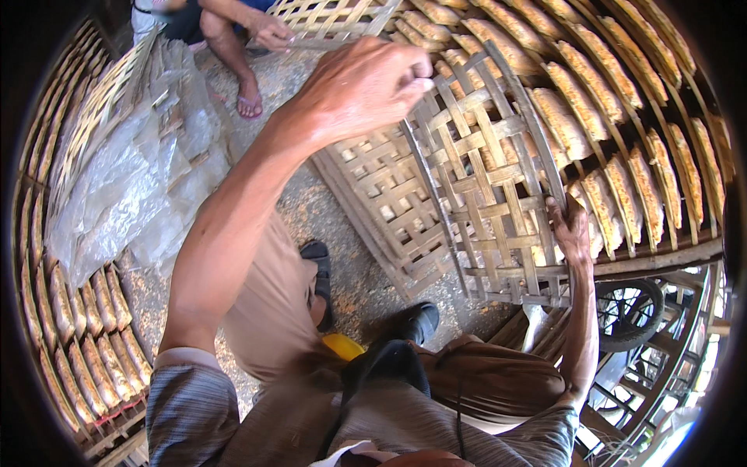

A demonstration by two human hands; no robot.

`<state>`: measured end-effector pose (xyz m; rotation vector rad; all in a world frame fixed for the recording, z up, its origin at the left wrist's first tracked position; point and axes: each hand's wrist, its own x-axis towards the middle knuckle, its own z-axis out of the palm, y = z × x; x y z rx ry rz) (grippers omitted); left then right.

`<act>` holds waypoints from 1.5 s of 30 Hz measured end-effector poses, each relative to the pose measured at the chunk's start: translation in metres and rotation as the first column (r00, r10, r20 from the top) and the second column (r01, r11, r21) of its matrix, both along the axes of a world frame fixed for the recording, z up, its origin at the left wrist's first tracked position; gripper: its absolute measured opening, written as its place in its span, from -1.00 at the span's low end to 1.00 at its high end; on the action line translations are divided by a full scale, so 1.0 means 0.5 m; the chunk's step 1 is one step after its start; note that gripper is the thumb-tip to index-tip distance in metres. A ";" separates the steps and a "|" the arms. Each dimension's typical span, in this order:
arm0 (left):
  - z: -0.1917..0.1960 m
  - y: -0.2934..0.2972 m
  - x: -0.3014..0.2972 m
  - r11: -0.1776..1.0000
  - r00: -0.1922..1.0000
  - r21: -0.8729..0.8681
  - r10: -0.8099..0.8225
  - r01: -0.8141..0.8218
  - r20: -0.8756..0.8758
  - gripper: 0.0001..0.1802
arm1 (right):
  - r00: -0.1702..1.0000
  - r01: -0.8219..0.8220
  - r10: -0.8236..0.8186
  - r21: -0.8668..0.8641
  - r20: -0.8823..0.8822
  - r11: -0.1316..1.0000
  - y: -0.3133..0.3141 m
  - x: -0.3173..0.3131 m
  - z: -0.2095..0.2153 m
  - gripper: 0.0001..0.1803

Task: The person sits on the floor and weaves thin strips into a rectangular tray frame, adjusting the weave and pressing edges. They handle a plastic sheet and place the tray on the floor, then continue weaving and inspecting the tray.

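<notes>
A woven bamboo tray [486, 167] with an open lattice and wooden side rails is tilted up in front of me. My right hand [572, 226] grips its right rail near the near corner, fingers partly behind the rail. My left hand [369, 86] is closed over the tray's far left corner, knuckles up and thumb pressed against the curled fingers. What lies inside that grip is hidden. Beneath the held tray, a second woven tray [381, 202] rests low, its left side showing.
Racks of long grainy slabs [599, 121] fill the right; more slabs [97, 338] stand at left. Crumpled clear plastic sheets [144, 171] lie at left. A co-worker's hand [271, 33] touches another lattice tray [334, 19]. A wheel [630, 315] stands at right. Crumbs cover the floor [284, 187].
</notes>
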<state>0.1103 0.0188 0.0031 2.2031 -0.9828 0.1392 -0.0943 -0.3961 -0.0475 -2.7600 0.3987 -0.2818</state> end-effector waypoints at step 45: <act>0.039 0.016 -0.114 0.603 0.934 -0.782 -0.168 -0.157 -0.316 -0.51 | 0.740 0.073 0.356 -0.594 0.570 0.801 0.111 0.036 0.146 -0.89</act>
